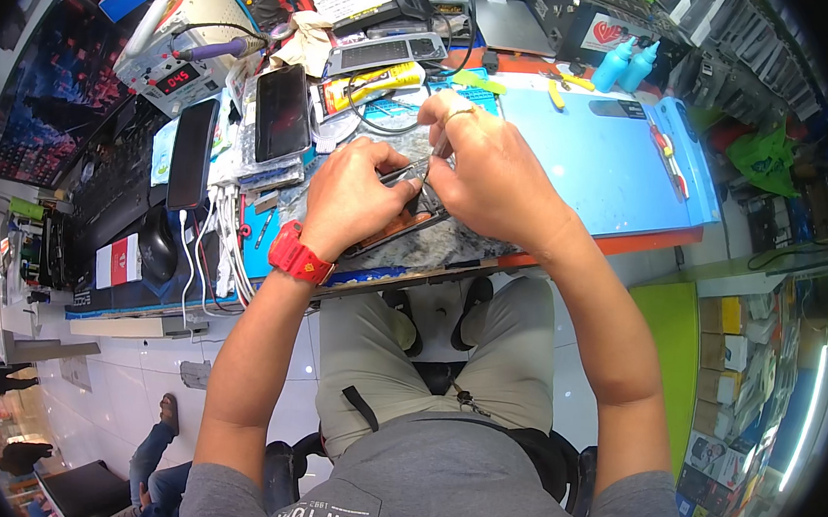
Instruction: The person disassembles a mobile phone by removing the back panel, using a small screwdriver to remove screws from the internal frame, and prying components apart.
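An opened phone [403,226], its inside partly bare and partly hidden by my fingers, lies at the near edge of the bench in front of me. My left hand [356,194], with a red watch on the wrist, grips the phone's left side, thumb pressed over it. Above the phone, my right hand [495,172] pinches a thin metal tool [440,147] pointing down at it. Most of that tool is covered by my fingers, so its exact kind is unclear.
To the left lie two dark phones, one on a stack [283,114], one with a white cable [193,155], plus a mouse [158,244] and a soldering station [172,80]. A blue mat [569,174] spreads at right, with two light-blue bottles [612,67] behind.
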